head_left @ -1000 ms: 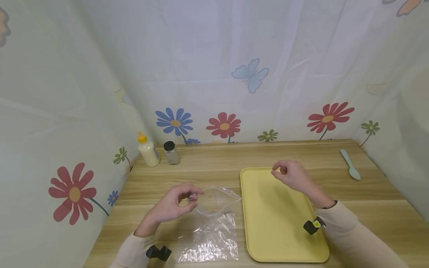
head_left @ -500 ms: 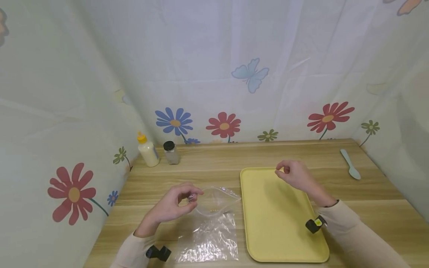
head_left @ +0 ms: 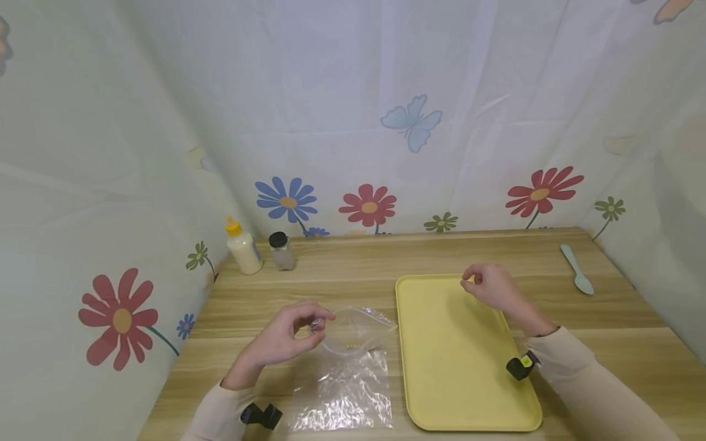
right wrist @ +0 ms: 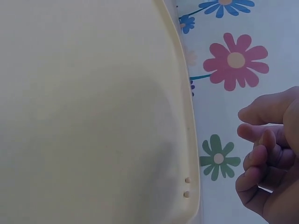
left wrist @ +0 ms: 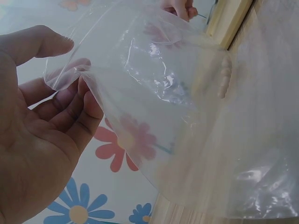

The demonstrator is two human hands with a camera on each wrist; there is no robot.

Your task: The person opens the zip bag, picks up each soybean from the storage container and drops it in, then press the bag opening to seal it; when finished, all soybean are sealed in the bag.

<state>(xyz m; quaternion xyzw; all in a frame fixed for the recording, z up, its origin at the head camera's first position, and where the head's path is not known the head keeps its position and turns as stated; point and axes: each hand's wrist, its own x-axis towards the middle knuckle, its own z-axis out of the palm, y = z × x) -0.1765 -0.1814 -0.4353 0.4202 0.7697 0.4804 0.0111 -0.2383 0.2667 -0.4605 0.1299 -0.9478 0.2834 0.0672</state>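
A clear zip bag [head_left: 342, 392] lies on the table with its mouth spread apart. My left hand [head_left: 284, 335] holds the near-left edge of that mouth; in the left wrist view the film passes over its curled fingers [left wrist: 74, 109], with the thumb apart. Several small yellowish beads [left wrist: 225, 77] show through the bag. My right hand [head_left: 491, 286] is over the far part of the yellow tray [head_left: 458, 367], fingers loosely curled, thumb and index tips close with nothing visible between them. Two small beads [right wrist: 187, 186] lie at the tray's rim in the right wrist view.
A glue bottle [head_left: 244, 252] with a yellow cap and a small jar [head_left: 284, 254] with a black lid stand at the back left. A pale green spoon [head_left: 576, 271] lies at the right. A flowered curtain [head_left: 331, 122] surrounds the table.
My right hand has moved a little to the right over the tray. The left hand and the zip bag have stayed in place.
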